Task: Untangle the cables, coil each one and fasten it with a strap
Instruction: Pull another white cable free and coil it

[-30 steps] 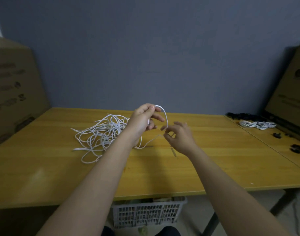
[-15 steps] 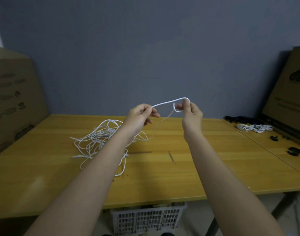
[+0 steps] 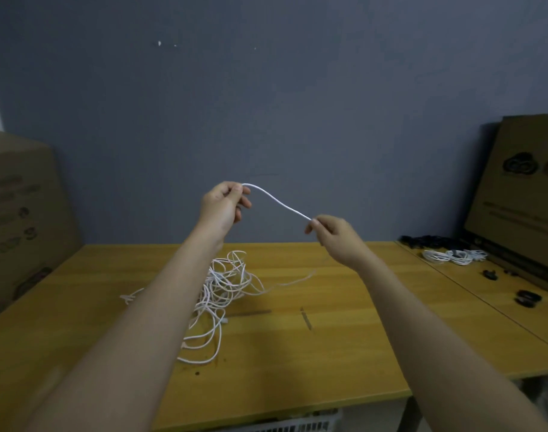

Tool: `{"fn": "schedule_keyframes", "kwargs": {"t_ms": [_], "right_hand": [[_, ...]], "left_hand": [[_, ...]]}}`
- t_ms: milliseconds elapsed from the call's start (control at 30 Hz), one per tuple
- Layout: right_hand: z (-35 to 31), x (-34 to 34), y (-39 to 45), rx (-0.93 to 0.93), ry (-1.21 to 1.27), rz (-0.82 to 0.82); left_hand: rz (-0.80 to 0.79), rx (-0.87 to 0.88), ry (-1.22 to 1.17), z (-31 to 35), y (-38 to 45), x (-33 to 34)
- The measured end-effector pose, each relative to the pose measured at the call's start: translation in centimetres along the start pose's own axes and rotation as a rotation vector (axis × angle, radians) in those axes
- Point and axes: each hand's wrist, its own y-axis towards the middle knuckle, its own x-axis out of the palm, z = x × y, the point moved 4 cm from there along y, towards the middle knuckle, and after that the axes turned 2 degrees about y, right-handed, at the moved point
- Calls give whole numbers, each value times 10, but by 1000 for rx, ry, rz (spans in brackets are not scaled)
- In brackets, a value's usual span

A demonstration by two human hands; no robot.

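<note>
A short stretch of white cable (image 3: 277, 202) runs through the air between my two raised hands. My left hand (image 3: 224, 205) pinches its upper end between thumb and fingers. My right hand (image 3: 335, 236) pinches the lower end, further right. Below them a tangled pile of white cables (image 3: 224, 286) lies on the wooden table (image 3: 328, 344), partly hidden by my left forearm. One loose strand trails from the pile to the right.
Coiled white cables (image 3: 453, 256) and black straps (image 3: 528, 297) lie on a second table at the right. Cardboard boxes stand at the left (image 3: 20, 213) and right (image 3: 522, 188). A white plastic basket (image 3: 297, 425) sits under the table's front edge.
Both hands have risen above the table and moved apart. The small loop between them has been pulled out into one gently curved stretch of cable.
</note>
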Motion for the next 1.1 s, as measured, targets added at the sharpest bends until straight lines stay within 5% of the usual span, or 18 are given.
{"fn": "schedule_keyframes", "kwargs": {"t_ms": [300, 500, 634, 800, 1100], "right_hand": [[19, 2, 1, 389, 79, 429], [-55, -54, 49, 117, 45, 860], [-62, -30, 57, -27, -383, 586], [-28, 48, 14, -259, -699, 179], [-51, 64, -45, -701, -435, 230]], "left_hand": [[-83, -39, -135, -5, -6, 11], [-333, -47, -221, 12, -15, 26], [-470, 51, -283, 22, -21, 33], [-294, 90, -274, 20, -16, 32], [-244, 70, 38, -7, -4, 30]]}}
